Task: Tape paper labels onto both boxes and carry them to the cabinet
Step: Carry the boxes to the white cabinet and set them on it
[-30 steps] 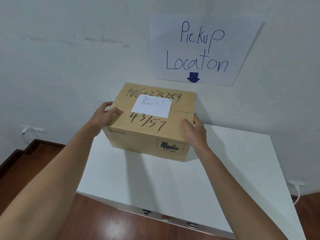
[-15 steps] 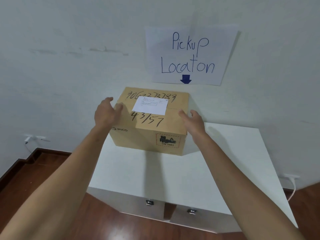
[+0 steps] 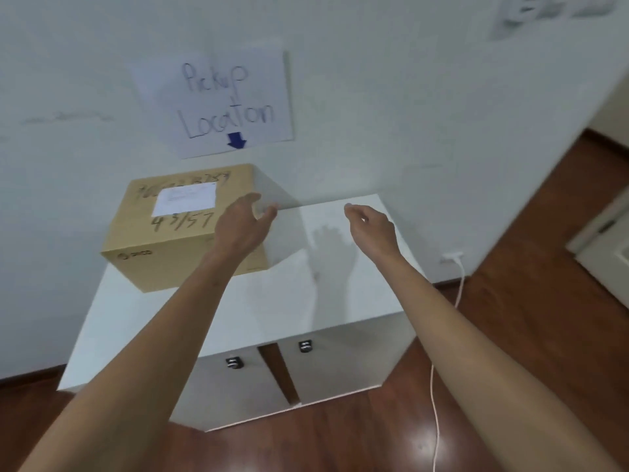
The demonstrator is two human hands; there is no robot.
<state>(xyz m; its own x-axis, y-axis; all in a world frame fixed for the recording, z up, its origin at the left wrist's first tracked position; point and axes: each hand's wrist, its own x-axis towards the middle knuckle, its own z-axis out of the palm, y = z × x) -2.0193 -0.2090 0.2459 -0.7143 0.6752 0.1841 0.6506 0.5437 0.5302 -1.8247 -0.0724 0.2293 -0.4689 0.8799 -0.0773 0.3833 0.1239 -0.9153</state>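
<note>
Both hands have come off the cardboard box since a moment ago, when they pressed against its left and right sides. The view has also swung to the right, so the box now sits in the left half of the picture. The left hand hangs in front of the box's near right corner, fingers spread and loosely curved, holding nothing; whether it touches the cardboard cannot be told through the blur. The right hand hovers well right of the box, above the bare right part of the cabinet top, fingers relaxed and slightly curled, also holding nothing.

The box stands on the far left part of the white cabinet, close to the wall. It is closed, so its contents are hidden. A white paper label lies flat on its lid, over a handwritten number, with "43/57" written just nearer. A small printed logo marks the near face, too blurred to read.

The cabinet's front shows two doors with dark handles, and the doors are shut. On the wall above the box hangs a paper sign reading "Pickup Location" with a blue arrow pointing down. A white cable runs from a wall socket at the right down across the wooden floor.
</note>
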